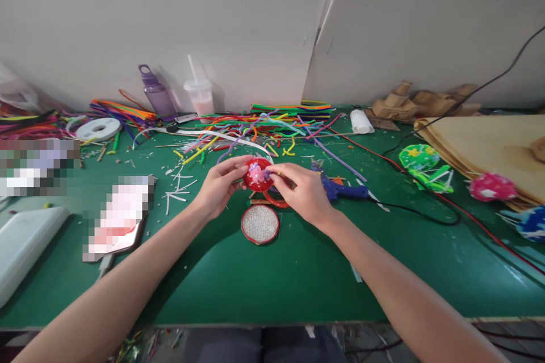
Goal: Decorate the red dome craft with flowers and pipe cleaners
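My left hand (pixel 219 184) and my right hand (pixel 303 191) both grip a small round red craft piece (pixel 257 176) with pink and purple decorations on its top, held just above the green table (pixel 238 278). The fingers of each hand pinch its rim from opposite sides. Right below it lies a round red-rimmed lid (pixel 260 224) filled with tiny white beads. A red ring sits on the table under my right hand's fingers.
A blue glue gun (pixel 340 189) lies to the right, its black cord trailing away. Many coloured pipe cleaners (pixel 264 123) litter the back of the table. A purple bottle (pixel 156 93), a cup with a straw (pixel 199 95), a tape roll (pixel 99 129) and small paper umbrellas (pixel 423 165) are around.
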The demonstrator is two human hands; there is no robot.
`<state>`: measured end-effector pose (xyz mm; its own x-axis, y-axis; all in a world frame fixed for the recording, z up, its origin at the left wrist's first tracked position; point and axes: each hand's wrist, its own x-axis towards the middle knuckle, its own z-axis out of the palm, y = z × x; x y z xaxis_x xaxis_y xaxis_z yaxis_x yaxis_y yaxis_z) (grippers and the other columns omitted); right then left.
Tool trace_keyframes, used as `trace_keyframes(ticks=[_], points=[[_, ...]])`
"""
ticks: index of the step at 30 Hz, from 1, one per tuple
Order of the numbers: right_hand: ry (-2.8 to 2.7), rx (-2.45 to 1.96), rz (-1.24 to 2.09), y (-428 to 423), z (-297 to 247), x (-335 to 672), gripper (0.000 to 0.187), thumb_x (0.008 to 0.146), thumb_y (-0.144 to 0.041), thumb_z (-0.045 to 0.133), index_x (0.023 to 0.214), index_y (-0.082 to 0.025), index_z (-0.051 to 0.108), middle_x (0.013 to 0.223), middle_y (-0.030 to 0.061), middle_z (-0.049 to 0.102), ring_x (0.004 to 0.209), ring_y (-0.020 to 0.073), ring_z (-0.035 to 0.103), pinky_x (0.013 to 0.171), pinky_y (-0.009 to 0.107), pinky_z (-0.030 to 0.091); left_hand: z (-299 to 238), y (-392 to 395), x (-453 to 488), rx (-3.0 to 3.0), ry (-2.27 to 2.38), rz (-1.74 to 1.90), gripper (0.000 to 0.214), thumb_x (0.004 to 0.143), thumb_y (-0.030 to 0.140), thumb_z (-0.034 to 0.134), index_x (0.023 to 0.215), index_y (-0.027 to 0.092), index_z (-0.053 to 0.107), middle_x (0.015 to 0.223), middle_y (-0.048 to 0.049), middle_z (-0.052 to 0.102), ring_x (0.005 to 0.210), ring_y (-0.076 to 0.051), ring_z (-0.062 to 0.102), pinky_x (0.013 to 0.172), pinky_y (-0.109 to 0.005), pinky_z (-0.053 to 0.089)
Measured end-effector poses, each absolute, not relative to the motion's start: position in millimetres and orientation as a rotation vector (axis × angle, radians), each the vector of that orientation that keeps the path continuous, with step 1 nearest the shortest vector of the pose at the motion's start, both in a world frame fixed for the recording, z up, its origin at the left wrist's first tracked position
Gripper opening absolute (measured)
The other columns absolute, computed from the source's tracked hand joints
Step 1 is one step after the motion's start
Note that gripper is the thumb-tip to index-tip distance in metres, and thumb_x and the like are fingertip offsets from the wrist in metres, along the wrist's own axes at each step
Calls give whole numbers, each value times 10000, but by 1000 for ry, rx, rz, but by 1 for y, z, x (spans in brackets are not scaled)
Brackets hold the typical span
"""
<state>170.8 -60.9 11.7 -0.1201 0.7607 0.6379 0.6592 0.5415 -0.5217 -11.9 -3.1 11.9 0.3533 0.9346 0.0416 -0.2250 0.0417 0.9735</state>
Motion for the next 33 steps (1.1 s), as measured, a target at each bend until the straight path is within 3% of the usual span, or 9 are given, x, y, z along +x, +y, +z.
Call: trace_keyframes(ticks=[6,11,18,33], points=[[-1827,-1145,125,-62,13,171,252,901,-208,464,1065,-198,655,1030,42,709,905,154,662,811,286,512,13,-5,-11,1196,773,1053,297,711,251,712,998,178,713,861,-50,665,671,-99,557,562,-203,457],[-1809,-1298,109,-63,13,172,298,900,-267,478,1164,-192,595,823,23,715,632,132,625,635,269,490,16,-6,-10,1181,768,1123,360,701,227,713,1057,189,686,804,-21,636,663,-91,550,568,-204,464],[-1850,-1200,50,-60,10,172,209,895,-230,487,1014,-209,657,966,38,711,800,153,649,740,287,505,17,-8,-10,1223,748,1070,315,707,244,703,1010,160,704,961,-68,671,710,-104,578,580,-216,477],[-1774,-1154,97,-58,10,174,158,862,-223,556,964,-209,676,920,25,719,745,144,657,662,268,519,18,-9,-10,1197,666,1060,269,767,288,661,996,155,708,1005,-82,674,759,-127,587,556,-210,465]])
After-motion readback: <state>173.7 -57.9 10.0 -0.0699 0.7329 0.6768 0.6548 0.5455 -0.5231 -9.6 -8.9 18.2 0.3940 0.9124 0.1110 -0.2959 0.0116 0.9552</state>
